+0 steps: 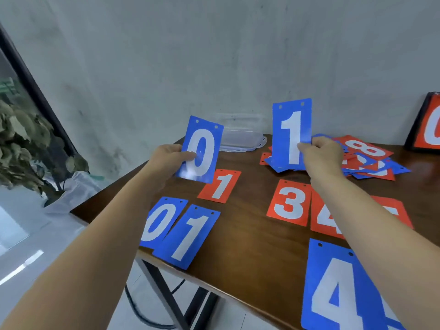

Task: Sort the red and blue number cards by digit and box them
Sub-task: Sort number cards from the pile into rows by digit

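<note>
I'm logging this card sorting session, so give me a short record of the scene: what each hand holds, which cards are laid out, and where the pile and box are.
left hand: holds the raised blue 0 card
right hand: pinches the raised blue 1 card
laid out, left side: flat blue 0, flat blue 1, red 1
laid out, right side: red 3, red 4, blue 4
unsorted pile: mixed red and blue cards, a red 8 on top
box: clear plastic container at the far edge of the table
</note>
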Tool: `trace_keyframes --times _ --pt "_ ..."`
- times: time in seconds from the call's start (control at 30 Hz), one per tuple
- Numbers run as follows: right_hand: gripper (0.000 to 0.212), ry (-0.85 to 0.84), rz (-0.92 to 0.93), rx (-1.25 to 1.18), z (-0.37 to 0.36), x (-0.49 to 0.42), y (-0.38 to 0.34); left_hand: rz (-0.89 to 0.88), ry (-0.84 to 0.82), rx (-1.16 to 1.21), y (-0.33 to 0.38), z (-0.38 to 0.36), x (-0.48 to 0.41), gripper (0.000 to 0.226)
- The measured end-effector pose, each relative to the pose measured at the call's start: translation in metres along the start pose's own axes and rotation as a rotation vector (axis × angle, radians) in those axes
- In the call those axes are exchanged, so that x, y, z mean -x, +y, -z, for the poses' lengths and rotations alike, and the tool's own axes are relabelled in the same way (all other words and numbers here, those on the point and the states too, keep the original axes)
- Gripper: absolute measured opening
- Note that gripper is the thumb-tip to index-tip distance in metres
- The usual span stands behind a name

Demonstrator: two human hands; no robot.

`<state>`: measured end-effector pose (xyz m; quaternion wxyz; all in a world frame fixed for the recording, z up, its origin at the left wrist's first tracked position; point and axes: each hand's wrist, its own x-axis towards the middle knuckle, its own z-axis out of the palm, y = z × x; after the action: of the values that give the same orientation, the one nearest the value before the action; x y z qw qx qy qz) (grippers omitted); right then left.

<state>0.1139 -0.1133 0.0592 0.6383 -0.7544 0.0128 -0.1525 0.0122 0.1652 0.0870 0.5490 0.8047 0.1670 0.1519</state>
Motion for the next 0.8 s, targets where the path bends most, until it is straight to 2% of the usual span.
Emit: trace_keyframes --times 0.1,0.27,0.33,0.5,0.63,0.8 --pt "0.020 -0.047 -0.020 -0.069 -0.007 0.029 -0.010 0.007 -0.093 0.009 -0.010 0.020 0.004 0.015" --pt "0.006 -0.208 -0.183 -0.086 -0.031 0.103 -0.015 0.007 -0.199 -0.021 -0.039 0.054 0.016 0.022" --pt "0.014 -0.253 -0.212 -0.057 -0.045 0.135 -0.010 0.010 -0.213 -0.024 -0.055 0.065 0.024 0.019" --pt "0.033 -0.237 -0.165 0.045 -0.079 0.196 0.000 0.009 -0.160 0.021 -0.093 0.083 0.046 0.012" --pt "0.036 -0.218 -0.113 0.110 -0.101 0.221 -0.005 -0.051 -0.025 -0.029 -0.114 0.092 0.056 0.013" --pt "0.042 -0.176 0.000 0.404 -0.114 0.239 -0.003 -0.102 0.030 -0.193 -0.131 0.089 0.065 0.019"
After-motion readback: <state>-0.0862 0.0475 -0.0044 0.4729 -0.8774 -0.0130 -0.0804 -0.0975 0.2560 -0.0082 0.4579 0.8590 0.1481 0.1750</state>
